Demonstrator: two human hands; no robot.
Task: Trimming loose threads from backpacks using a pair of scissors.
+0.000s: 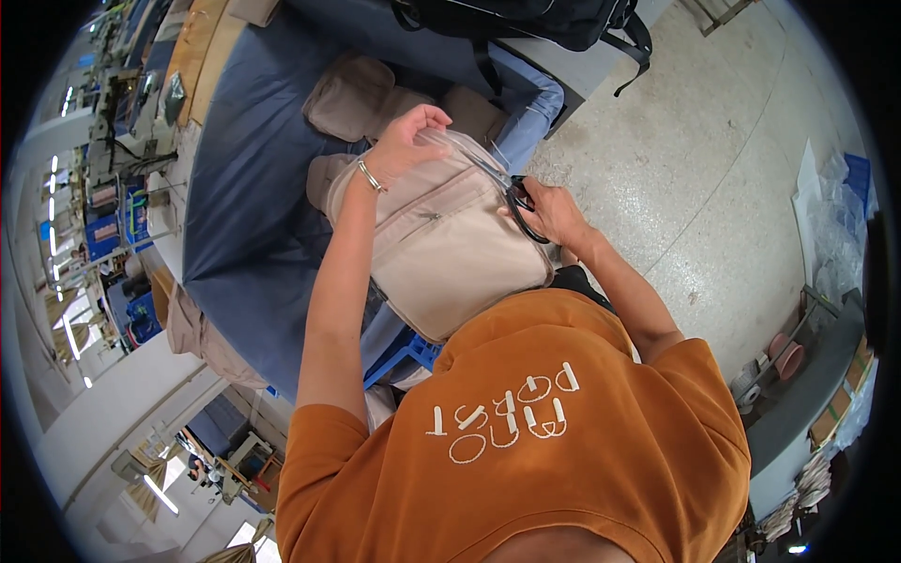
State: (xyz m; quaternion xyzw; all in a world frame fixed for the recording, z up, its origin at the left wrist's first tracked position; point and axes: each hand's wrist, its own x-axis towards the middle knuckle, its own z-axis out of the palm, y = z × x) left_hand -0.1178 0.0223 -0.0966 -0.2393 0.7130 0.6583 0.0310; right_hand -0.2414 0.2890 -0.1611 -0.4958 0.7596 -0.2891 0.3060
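Observation:
A beige fabric bag (450, 258) with rounded corners and a zipper across its front lies against my lap. At its far edge is my left hand (410, 145), fingers curled around the edge and thumb on the front side. My right hand (556, 214) grips black-handled scissors (519, 208) by their loops. Their metal blades point up and left, along the bag's upper right edge. Loose threads show near the blade tips. Whether the blades touch a thread is too small to tell.
A large bin lined with blue-grey cloth (249, 188) stands in front of me, with more beige bags (349, 97) inside. A black backpack (526, 21) sits on a surface at the far side. Below the bag is a blue plastic stool (413, 357). Clear plastic wrap (835, 244) lies at the right.

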